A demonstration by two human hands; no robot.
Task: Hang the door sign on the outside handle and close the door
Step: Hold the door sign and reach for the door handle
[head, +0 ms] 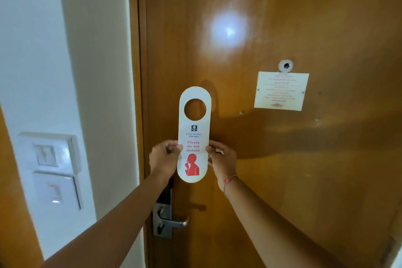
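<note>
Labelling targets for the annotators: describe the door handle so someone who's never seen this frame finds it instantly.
Start at the big brown wooden door and follow its left edge down, below the white door sign held in both hands. There a silver lock plate carries the door handle: a metal lever pointing right. Nothing else on the door sticks out as a horizontal bar.

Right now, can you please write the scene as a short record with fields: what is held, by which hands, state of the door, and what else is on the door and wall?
held item: white card door sign with round hole and red "Please do not disturb" print, upright
left hand: pinches the sign's left edge
right hand: pinches the sign's right edge
door: brown wooden door, appears shut
handle: silver metal lever handle, below the sign, bare
on door: peephole; cream notice plate
wall: two white switches
</note>
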